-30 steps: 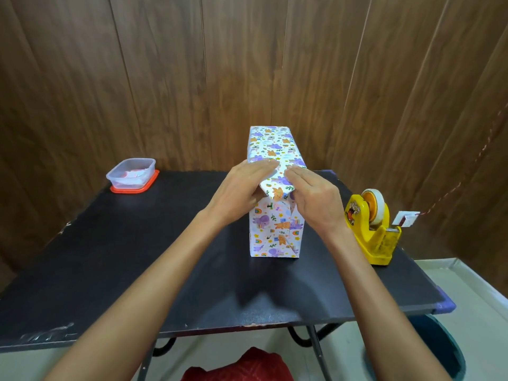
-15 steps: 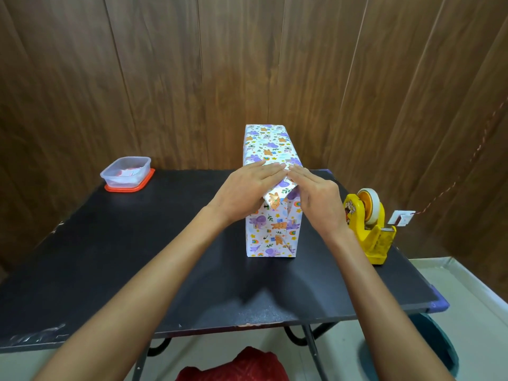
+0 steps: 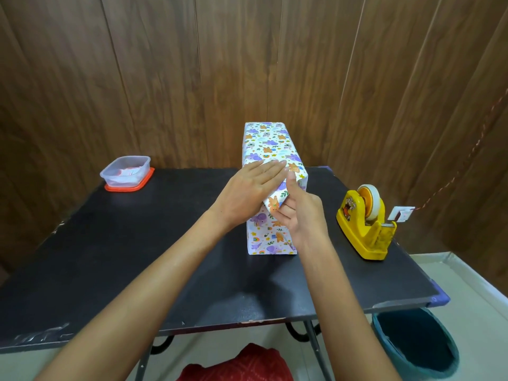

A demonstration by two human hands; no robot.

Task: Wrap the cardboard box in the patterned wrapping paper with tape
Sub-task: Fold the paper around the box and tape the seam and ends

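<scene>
Box (image 3: 270, 145) covered in white wrapping paper (image 3: 264, 243) w/ purple & orange animal print stands near the middle of a black table (image 3: 137, 257), its long side running away from the viewer. At the near end a pointed flap (image 3: 275, 204) of the paper hangs down over the end face. Left hand (image 3: 244, 196) lies flat on the top near edge, fingers straight, pressing the paper down. Right hand (image 3: 302, 215) grasps the flap, thumb up along its right fold & fingers curled beneath. Well apart to the right sits a yellow tape dispenser (image 3: 362, 232) w/ a tape roll (image 3: 371, 199). At the far left corner a clear plastic tub (image 3: 125, 169) rests on an orange lid (image 3: 129, 188). Wood-panel wall (image 3: 137, 78) behind; teal bucket (image 3: 415, 345) & red cloth (image 3: 242, 364) on the floor below
</scene>
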